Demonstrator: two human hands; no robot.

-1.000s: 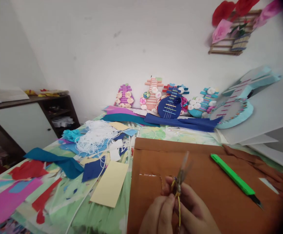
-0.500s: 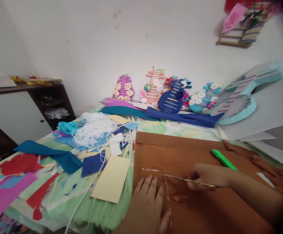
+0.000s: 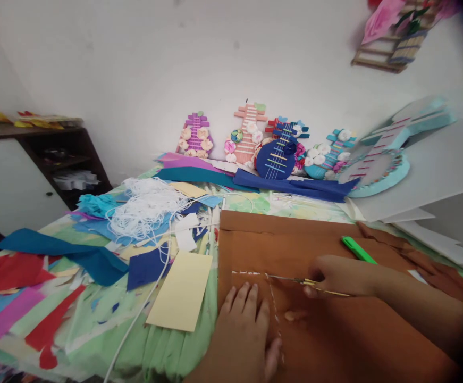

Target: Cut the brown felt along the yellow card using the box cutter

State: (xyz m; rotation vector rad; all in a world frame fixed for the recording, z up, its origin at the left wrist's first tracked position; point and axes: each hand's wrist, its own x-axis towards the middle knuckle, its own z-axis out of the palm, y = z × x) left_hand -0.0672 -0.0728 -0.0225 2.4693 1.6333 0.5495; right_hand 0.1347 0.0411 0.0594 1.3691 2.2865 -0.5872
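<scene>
A brown sheet (image 3: 255,244), which looks like cloth or paper, lies in front of me with broken white lines running across and down it. My left hand (image 3: 243,324) rests flat on the sheet, fingers stretched, beside the downward line. In my right hand (image 3: 327,276) is a slim pair of scissors (image 3: 291,279) with gold handles, seen nearly edge-on. Their tip touches the sheet near the corner where the two white lines meet. A green box cutter (image 3: 359,250) lies on the sheet beyond my right hand.
A cream card (image 3: 181,290), tangled white string (image 3: 147,205), a teal strip (image 3: 64,252) and red scraps (image 3: 11,271) cover the left side. Decorated lute-shaped models, including a blue one (image 3: 275,159), lean against the wall. Grey boards (image 3: 434,175) stand at right.
The view has shifted slightly. The scissors' tip has moved a little up toward the corner of the white lines. My left hand stays flat in about the same place.
</scene>
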